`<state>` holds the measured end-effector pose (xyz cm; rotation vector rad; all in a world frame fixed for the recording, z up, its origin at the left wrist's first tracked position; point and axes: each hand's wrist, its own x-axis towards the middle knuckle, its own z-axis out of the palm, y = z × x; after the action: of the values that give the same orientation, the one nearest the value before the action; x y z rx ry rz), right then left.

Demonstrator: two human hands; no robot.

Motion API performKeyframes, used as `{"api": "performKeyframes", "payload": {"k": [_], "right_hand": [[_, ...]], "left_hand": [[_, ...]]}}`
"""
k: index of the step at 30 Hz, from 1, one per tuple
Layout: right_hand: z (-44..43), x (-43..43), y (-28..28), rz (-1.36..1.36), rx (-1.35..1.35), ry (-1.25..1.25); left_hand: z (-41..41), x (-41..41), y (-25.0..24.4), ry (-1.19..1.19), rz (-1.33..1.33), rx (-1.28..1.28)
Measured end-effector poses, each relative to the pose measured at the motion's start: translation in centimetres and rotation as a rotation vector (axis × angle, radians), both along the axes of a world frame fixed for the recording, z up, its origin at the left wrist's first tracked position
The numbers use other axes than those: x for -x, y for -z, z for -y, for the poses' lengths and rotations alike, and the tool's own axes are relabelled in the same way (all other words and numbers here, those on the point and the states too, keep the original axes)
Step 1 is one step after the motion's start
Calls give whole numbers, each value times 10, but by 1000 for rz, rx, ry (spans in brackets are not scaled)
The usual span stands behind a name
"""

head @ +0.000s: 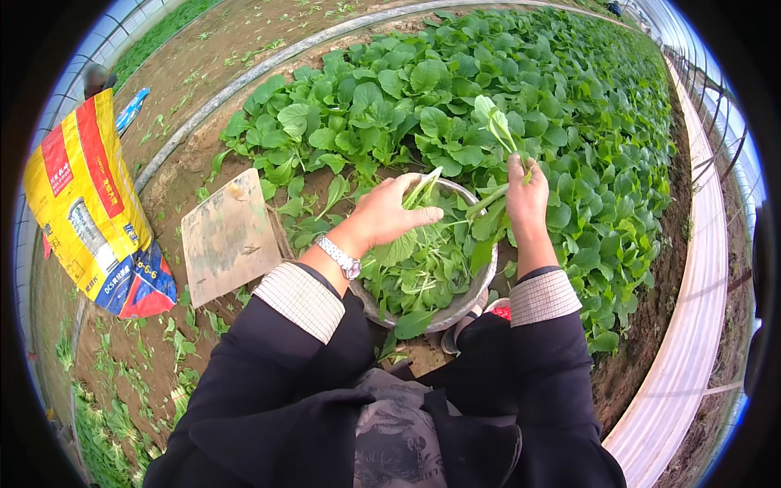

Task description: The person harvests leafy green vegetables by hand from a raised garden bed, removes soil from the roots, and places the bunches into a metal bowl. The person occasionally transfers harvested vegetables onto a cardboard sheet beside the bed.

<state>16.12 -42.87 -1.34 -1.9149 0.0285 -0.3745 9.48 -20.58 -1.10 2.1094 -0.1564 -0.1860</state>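
Observation:
Over the left part of a round basin [486, 276] of loose green leaves [421, 274] is my left hand [390, 213], a wristwatch [338, 256] on its wrist. Its thumb stands apart from the fingers, and a pale-stemmed leaf [423, 188] shows just behind it; whether the hand holds that leaf I cannot tell. My right hand [527, 192], at the basin's right edge, is closed on leafy green plants. Some pale leaves [497, 125] stick up above its fingers, and larger leaves [487, 227] hang to its left, over the basin's rim.
Dense leafy greens [586, 140] grow beyond and right of the basin. On the left lie a flat worn board [230, 235] and a yellow, red and blue printed sack [91, 201]. A pale plastic strip [689, 341] runs along the right. Another person [97, 80] is at the far left.

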Motion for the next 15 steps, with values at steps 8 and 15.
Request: {"api": "performKeyframes", "payload": {"k": [8,15], "right_hand": [[-59,45,3,-53,50,-339],[-10,10,-4,-63,205,-194]], "left_hand": [[24,3,12,19,-506,867],[32,6,9,-36,-246,356]]}}
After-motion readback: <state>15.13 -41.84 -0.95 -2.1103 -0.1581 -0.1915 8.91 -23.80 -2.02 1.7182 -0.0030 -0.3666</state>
